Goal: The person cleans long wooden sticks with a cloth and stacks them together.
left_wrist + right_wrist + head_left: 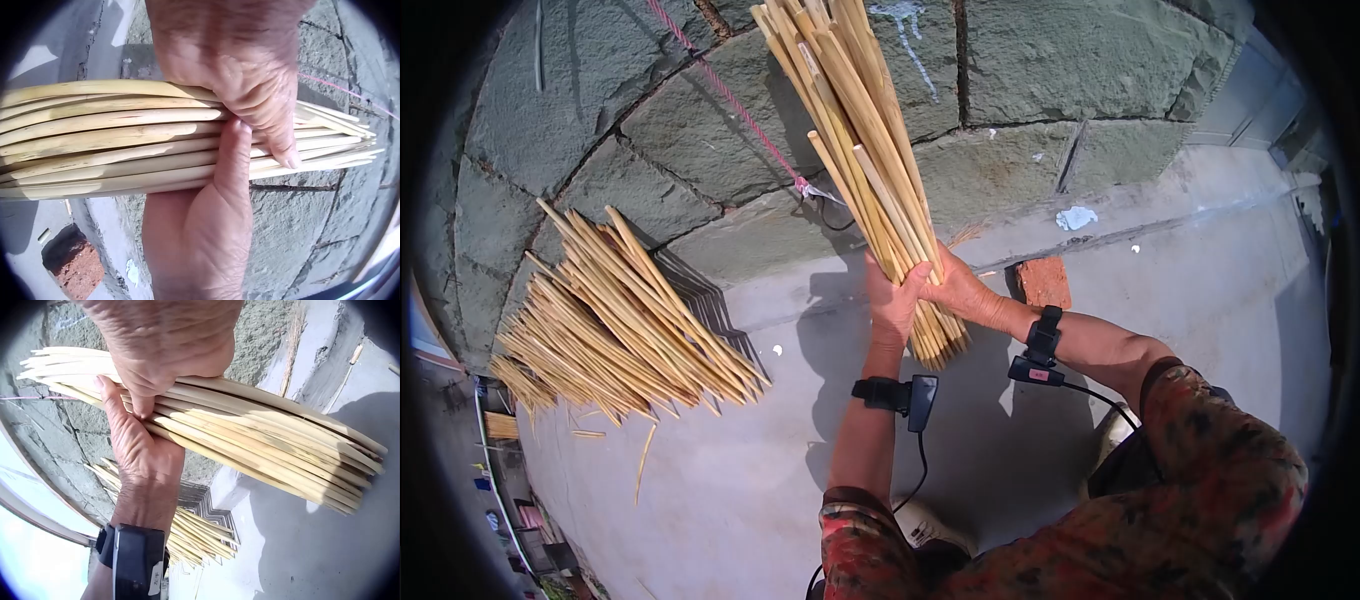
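Both hands hold one thick bundle of pale, straw-coloured sticks [855, 130] near its lower end. My left hand [890, 305] grips the bundle's left side, its thumb laid across the front. From the opposite side my right hand [962, 298] clasps the same sticks, and the two thumbs meet over them, as the left wrist view shows. The bundle slants, with its long upper part in front of the stone wall and its short lower ends fanned out below the hands. In the right wrist view those ends [319, 459] stand over the concrete. Most fingers are hidden behind the sticks.
A pile of similar sticks [630, 320] leans against the stone wall [700, 130] at the left. A red brick [1043, 282] lies on the concrete floor [730, 500] beside the right forearm. A pink rope [740, 110] hangs down the wall.
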Available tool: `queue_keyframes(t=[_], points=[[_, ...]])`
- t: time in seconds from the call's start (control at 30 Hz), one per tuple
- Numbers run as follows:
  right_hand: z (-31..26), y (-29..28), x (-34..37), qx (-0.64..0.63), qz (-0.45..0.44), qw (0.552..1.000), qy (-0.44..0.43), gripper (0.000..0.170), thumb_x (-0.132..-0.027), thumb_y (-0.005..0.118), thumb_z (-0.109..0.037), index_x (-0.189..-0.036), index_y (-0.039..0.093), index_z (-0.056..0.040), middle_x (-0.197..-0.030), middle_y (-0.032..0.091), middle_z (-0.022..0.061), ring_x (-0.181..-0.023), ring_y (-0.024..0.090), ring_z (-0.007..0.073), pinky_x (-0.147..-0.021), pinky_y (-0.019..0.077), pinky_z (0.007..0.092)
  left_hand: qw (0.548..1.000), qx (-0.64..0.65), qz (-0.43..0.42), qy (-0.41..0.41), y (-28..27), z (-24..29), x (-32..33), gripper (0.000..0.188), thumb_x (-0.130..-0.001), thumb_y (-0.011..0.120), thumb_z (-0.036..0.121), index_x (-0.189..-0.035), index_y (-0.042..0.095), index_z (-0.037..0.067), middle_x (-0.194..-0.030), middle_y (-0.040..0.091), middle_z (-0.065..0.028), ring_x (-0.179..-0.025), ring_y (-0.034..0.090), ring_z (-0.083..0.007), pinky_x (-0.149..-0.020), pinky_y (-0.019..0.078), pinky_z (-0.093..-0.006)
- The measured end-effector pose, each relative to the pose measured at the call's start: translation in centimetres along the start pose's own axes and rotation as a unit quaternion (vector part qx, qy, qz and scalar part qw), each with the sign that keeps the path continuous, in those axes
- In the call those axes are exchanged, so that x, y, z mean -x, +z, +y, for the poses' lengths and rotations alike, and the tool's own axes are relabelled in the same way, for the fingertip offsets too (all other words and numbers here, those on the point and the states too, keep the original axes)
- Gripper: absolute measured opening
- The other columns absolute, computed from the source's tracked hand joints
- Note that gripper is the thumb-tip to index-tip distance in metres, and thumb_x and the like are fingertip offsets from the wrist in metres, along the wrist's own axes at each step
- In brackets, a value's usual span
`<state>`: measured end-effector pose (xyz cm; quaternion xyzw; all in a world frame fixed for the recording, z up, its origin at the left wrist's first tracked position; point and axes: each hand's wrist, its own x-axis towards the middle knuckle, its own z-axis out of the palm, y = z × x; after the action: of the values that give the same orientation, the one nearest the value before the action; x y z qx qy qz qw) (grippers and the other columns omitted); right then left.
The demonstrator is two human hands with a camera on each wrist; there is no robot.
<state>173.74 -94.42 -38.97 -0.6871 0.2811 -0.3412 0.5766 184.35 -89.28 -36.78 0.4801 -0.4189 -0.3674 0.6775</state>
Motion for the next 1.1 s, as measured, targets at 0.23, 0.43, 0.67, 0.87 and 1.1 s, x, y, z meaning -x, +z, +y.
queue_keyframes(t=[0.23, 0.43, 0.67, 0.87, 1.1], points=[[0.0, -2.2, -0.1, -0.026, -0.013, 1.0, -0.002, 0.063, -0.073, 0.069, -0.025, -0.12, 0.034, -0.0009, -0.108, 0.049, 0.0135, -0.104, 0.045, 0.0171, -0.089, 0.0373, 0.0306, 0.997, 0.072, -0.019, 0.006, 1.3, -1.5, -1.1, 0.054, -0.075, 0.066, 0.012, -0.117, 0.034, 0.001, -0.107, 0.048, -0.0083, -0.097, 0.048, -0.0154, -0.085, 0.0405, -0.0287], [-0.1, -4.0, -0.2, -0.061, -0.034, 0.997, 0.009, 0.065, -0.073, 0.069, -0.025, -0.123, 0.034, -0.0003, -0.114, 0.049, 0.0123, -0.107, 0.044, 0.0161, -0.092, 0.0365, 0.0294, 0.999, 0.012, -0.017, -0.045, -0.7, -2.1, -0.9, 0.049, -0.074, 0.067, 0.013, -0.113, 0.04, 0.0, -0.103, 0.052, -0.0077, -0.093, 0.05, -0.0145, -0.082, 0.0418, -0.0277], [1.3, -6.2, 0.3, -0.094, -0.03, 0.994, 0.041, 0.049, -0.079, 0.065, -0.02, -0.118, 0.042, -0.001, -0.108, 0.053, 0.0049, -0.096, 0.049, 0.0097, -0.085, 0.0416, 0.026, 0.997, -0.011, -0.016, -0.079, -2.4, -2.3, -0.4, 0.03, -0.081, 0.061, 0.012, -0.105, 0.051, -0.002, -0.099, 0.058, -0.006, -0.086, 0.053, -0.0114, -0.077, 0.0428, -0.0245], [1.2, -8.8, 1.1, -0.107, -0.049, 0.99, 0.08, 0.041, -0.081, 0.061, -0.023, -0.114, 0.049, -0.002, -0.106, 0.054, 0.0036, -0.097, 0.048, 0.0098, -0.086, 0.0393, 0.0264, 0.996, 0.045, 0.025, -0.077, -3.0, -2.3, -0.6, 0.026, -0.083, 0.057, 0.012, -0.105, 0.054, -0.001, -0.099, 0.058, -0.0037, -0.088, 0.052, -0.0101, -0.079, 0.0419, -0.024], [0.0, -9.3, 0.9, -0.114, -0.06, 0.986, 0.103, 0.04, -0.084, 0.056, -0.02, -0.117, 0.046, -0.0019, -0.108, 0.053, 0.0043, -0.1, 0.047, 0.0117, -0.09, 0.0361, 0.0281, 0.994, 0.074, -0.006, -0.084, -3.4, -1.3, -0.8, 0.041, -0.084, 0.057, 0.014, -0.119, 0.042, -0.001, -0.109, 0.053, -0.0066, -0.101, 0.048, -0.0137, -0.089, 0.0367, -0.027]])
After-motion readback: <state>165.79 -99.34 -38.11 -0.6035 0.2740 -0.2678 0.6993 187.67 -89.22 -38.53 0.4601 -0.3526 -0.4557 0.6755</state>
